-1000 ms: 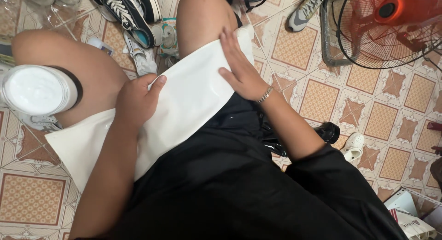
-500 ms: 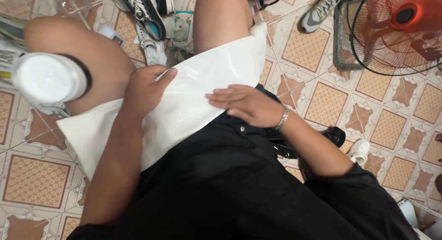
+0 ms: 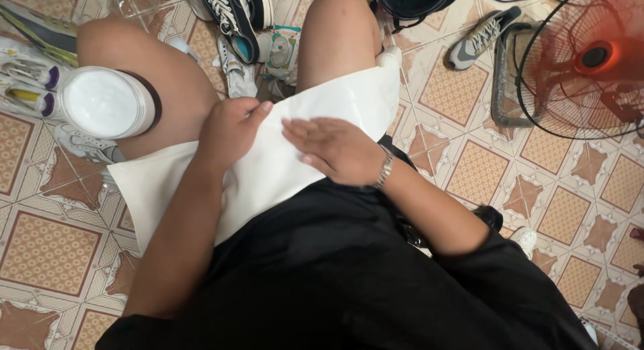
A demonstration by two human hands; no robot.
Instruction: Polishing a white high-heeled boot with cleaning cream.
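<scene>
White sheet lies across the person's lap, over both thighs, above the tiled floor. A white tub stands at the left knee. The left hand curls loosely on the sheet; just beside it, the right hand presses flat, fingers spread. A red fan stands far right.

Bare tiled floor lies open left; shoes and what looks like a fan crowd ahead.
</scene>
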